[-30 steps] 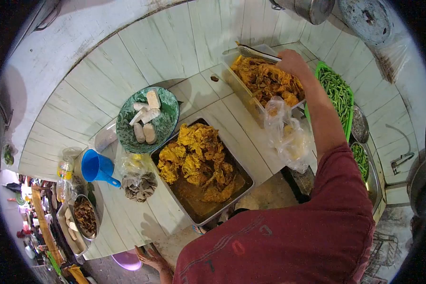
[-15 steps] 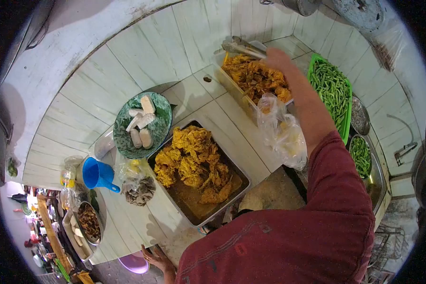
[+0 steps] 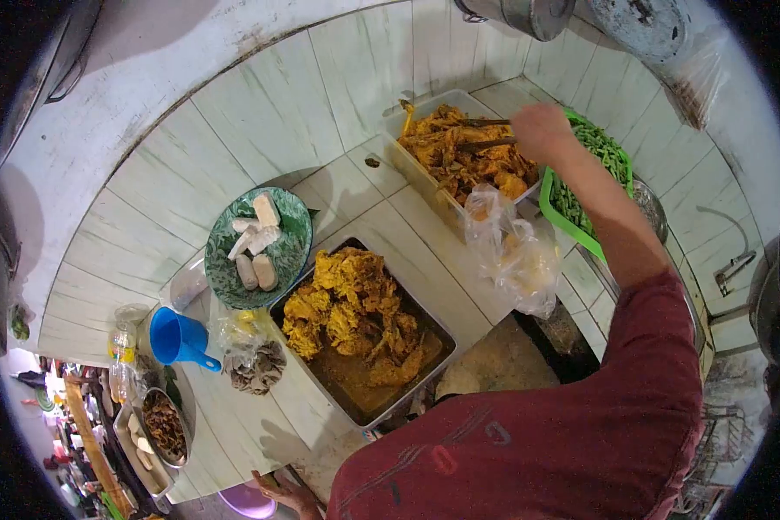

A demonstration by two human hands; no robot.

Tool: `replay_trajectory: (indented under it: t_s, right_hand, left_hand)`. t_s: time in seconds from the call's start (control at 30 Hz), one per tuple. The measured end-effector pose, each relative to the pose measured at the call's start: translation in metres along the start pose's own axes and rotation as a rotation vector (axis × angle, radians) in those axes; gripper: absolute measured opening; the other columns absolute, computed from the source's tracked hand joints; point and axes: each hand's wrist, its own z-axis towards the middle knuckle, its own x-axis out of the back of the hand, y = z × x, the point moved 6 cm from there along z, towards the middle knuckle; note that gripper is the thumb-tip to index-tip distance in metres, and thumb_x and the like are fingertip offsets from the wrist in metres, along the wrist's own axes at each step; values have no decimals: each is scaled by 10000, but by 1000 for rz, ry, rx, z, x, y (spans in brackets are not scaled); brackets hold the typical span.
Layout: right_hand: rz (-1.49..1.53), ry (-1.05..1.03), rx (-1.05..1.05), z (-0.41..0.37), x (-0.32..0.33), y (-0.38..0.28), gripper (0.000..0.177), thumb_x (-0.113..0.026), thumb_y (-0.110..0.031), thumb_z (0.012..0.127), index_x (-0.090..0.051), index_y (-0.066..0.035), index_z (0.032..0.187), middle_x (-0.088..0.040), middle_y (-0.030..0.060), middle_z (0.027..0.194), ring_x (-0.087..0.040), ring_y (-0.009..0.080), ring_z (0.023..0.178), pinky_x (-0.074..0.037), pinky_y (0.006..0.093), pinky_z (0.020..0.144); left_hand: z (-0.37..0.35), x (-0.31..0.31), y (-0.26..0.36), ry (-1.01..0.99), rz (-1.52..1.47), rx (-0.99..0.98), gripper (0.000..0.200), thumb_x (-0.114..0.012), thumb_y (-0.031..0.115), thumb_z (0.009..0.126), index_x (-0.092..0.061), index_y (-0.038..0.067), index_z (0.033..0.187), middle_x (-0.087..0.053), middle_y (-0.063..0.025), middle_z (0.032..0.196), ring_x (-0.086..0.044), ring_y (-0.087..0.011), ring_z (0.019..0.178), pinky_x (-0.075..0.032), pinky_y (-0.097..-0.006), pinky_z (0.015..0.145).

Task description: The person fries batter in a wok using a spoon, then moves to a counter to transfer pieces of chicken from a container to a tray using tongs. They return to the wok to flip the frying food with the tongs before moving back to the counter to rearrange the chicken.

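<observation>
My right hand (image 3: 544,134) is closed around a pair of metal tongs (image 3: 487,143), held over a clear plastic container (image 3: 420,176). Their tips reach into the orange-brown seasoned meat pieces (image 3: 459,160) in it, which look like chicken. Low in the view, by the counter's front edge, my left hand (image 3: 288,494) hangs with its fingers apart and nothing visible in it. Between the hands stands a rectangular metal tray (image 3: 425,374) with yellow seasoned pieces (image 3: 347,295) in brown liquid. A clear plastic bag (image 3: 520,260) lies against the container's near side.
Right of the container is a green basket (image 3: 546,208) of cut green beans. A green plate (image 3: 230,234) with pale blocks, a blue dipper (image 3: 178,336) and a bowl (image 3: 165,425) of brown food stand left. A purple basin (image 3: 250,501) is below the counter.
My right hand has moved right and slightly down, and the tongs have dropped from above the container's back rim to the meat in it. My left hand has shifted slightly down.
</observation>
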Motion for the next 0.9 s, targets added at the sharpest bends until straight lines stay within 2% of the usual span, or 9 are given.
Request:
replay_trajectory:
  t_s: [0.1, 0.3, 0.37, 0.53, 0.6, 0.7, 0.8, 0.83, 0.9]
  right_hand:
    - [72, 19, 3, 18, 11, 1, 137, -597, -101, 640, -659, -24, 734, -647, 145, 819, -627, 301, 801, -508, 405, 678]
    - [33, 34, 2, 33, 23, 16, 148, -631, -108, 666, -677, -19, 775, -655, 136, 785, -640, 277, 737, -511, 418, 639]
    - [79, -54, -26, 32, 16, 35, 169, -632, -118, 642, -666, -10, 768, -649, 142, 775, -630, 291, 748, -501, 428, 636]
    - [179, -182, -51, -20, 2, 46, 200, -659, -153, 629, -633, 27, 712, -629, 148, 686, -611, 290, 642, -478, 424, 532]
    - [365, -374, -120, -46, -14, 37, 208, -669, -159, 652, -611, 39, 678, -592, 132, 600, -571, 252, 496, -442, 390, 430]
    - [552, -448, -200, -60, -42, 55, 215, -652, -168, 703, -606, 41, 726, -602, 120, 623, -591, 222, 531, -484, 354, 478]
    - [711, -367, -344, -84, -41, 94, 219, -623, -177, 736, -599, 41, 735, -580, 111, 596, -579, 232, 510, -480, 353, 457]
    - [706, -369, -338, -83, -47, 99, 219, -623, -177, 736, -599, 41, 735, -580, 111, 596, -579, 232, 510, -480, 353, 457]
    - [572, -344, -466, -79, -69, 109, 222, -614, -183, 739, -604, 38, 750, -566, 121, 578, -569, 231, 482, -482, 362, 453]
  left_hand:
    - [13, 3, 19, 42, -109, -49, 464, -473, 169, 885, -330, 2, 1294, -362, -158, 1321, -343, -301, 1204, -255, -433, 995]
    - [15, 3, 19, 69, -46, -161, 499, -439, 91, 896, -237, 56, 1351, -345, -120, 1334, -337, -248, 1214, -253, -400, 1020]
    - [10, 14, 33, 214, -217, -230, 428, -476, 86, 878, -345, -19, 1272, -449, -203, 1238, -429, -334, 1153, -303, -442, 983]
    - [26, 27, 32, 181, 10, -265, 421, -458, 99, 894, -333, -7, 1282, -449, -200, 1245, -442, -340, 1144, -323, -434, 973]
    - [38, 29, 15, 158, -6, -242, 421, -455, 106, 898, -331, -7, 1284, -442, -199, 1256, -442, -341, 1146, -326, -432, 973]
    - [55, 23, -13, 198, 63, -330, 437, -429, 169, 919, -312, -9, 1301, -409, -201, 1291, -421, -335, 1172, -320, -426, 984]
    - [60, 37, 13, 176, 94, -220, 427, -402, 167, 930, -301, 1, 1310, -385, -194, 1313, -394, -325, 1197, -304, -421, 997]
    - [61, 34, 2, 181, -149, -160, 428, -404, 167, 929, -303, 5, 1311, -367, -190, 1327, -368, -315, 1218, -283, -422, 1011]
    - [61, 43, 12, 211, -101, -166, 427, -405, 161, 928, -303, 7, 1312, -360, -189, 1333, -364, -311, 1221, -275, -423, 1014]
